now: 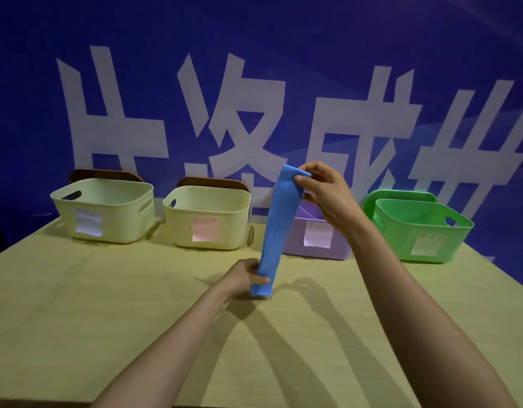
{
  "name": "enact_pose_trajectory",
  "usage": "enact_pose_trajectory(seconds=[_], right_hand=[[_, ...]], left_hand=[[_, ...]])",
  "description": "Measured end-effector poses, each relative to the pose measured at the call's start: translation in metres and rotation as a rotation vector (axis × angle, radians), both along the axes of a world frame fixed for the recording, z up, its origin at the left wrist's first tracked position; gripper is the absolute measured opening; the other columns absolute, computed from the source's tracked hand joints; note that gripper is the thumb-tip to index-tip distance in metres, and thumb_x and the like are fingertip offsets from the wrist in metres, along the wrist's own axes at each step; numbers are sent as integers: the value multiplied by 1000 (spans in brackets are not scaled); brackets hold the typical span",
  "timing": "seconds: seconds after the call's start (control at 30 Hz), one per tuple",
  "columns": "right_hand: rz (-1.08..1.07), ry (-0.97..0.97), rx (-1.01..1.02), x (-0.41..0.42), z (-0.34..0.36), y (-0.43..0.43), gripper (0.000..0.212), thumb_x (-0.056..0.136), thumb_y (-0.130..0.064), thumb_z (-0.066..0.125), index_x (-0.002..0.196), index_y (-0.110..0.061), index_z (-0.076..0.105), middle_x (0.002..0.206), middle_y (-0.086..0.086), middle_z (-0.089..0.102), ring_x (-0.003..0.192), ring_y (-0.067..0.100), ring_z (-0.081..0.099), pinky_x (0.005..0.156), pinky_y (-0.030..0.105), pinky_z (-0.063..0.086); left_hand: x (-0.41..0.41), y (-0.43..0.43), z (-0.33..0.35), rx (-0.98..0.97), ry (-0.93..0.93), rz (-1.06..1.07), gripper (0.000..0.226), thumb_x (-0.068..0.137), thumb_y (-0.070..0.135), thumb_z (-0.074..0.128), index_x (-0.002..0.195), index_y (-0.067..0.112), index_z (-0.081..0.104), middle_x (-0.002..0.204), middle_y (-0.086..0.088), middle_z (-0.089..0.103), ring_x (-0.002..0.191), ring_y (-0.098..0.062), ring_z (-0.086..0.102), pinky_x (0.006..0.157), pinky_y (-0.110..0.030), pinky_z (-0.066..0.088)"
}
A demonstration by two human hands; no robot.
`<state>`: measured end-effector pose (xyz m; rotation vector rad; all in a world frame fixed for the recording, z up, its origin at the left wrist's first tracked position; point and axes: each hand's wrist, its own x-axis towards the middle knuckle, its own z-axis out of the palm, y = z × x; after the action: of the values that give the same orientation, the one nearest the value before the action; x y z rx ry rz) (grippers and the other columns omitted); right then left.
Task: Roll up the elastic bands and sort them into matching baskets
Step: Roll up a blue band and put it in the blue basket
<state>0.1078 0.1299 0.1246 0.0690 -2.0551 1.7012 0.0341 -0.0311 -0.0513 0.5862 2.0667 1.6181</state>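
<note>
A blue band (276, 228) hangs long and flat above the table (77, 304), not rolled up. The right hand (322, 189) pinches its top end, and the left hand (245, 275) pinches its bottom end (just over the wood). Behind stand four baskets in a row: two cream baskets (104, 210) (208, 217), a purple basket (319, 240) and a green basket (419, 228). Each has a paper label. Behind them is a blue wall (254, 25) with big white letters.
</note>
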Motion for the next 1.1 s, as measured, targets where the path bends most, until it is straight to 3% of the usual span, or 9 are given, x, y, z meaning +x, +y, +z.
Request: enact_pose_trajectory(seconds=[0.1, 0.23, 0.33, 0.47, 0.67, 0.87, 1.1], right_hand=[[-10, -26, 70, 1, 1, 0, 17, 93, -10, 58, 108, -4, 56, 110, 16, 59, 98, 21, 61, 76, 25, 55], [17, -28, 97, 10, 4, -1, 17, 93, -10, 58, 109, -4, 56, 112, 17, 59, 98, 19, 62, 79, 27, 57], [41, -2, 119, 22, 7, 0, 17, 91, -9, 60, 107, -3, 59, 102, 12, 62, 94, 17, 63, 76, 25, 57], [34, 68, 80, 40, 12, -2, 9, 89, -7, 63, 98, -8, 64, 90, 3, 68, 84, 11, 66, 71, 20, 53], [36, 71, -26, 51, 7, 2, 8, 85, -7, 67, 90, -12, 68, 83, -1, 70, 77, 8, 68, 68, 18, 53], [69, -1, -114, 40, -32, 5, 12, 83, -2, 66, 87, -13, 68, 81, -2, 70, 84, 15, 66, 76, 28, 54], [58, 47, -28, 42, -29, 6, 10, 85, -4, 66, 89, -13, 68, 82, -3, 69, 79, 8, 66, 69, 21, 53]], left_hand=[[6, 0, 26, 118, 82, 0, 53, 71, 17, 82, 118, 19, 57, 118, 4, 64, 108, -9, 59, 87, -21, 49], [29, 9, 83, 418, 156, 44, 28, 85, 19, 69, 111, 25, 60, 109, 9, 68, 101, -3, 63, 83, -16, 49], [42, 14, 118, 512, 181, 77, 16, 89, 18, 63, 105, 21, 64, 100, 5, 69, 95, -10, 65, 81, -22, 53], [59, 11, 143, 488, 230, 44, 12, 91, 13, 61, 99, 20, 65, 87, 6, 73, 82, -9, 69, 64, -21, 53], [81, 2, 149, 483, 158, -56, 21, 91, 18, 61, 111, 12, 64, 93, 0, 73, 82, -12, 70, 61, -20, 51], [76, 13, 101, 238, 66, -37, 11, 90, 15, 63, 100, 16, 66, 97, -2, 72, 90, -17, 68, 80, -31, 55], [94, 10, 50, 189, -42, -105, 14, 89, 7, 62, 101, 3, 66, 95, -9, 73, 84, -15, 70, 73, -20, 53]])
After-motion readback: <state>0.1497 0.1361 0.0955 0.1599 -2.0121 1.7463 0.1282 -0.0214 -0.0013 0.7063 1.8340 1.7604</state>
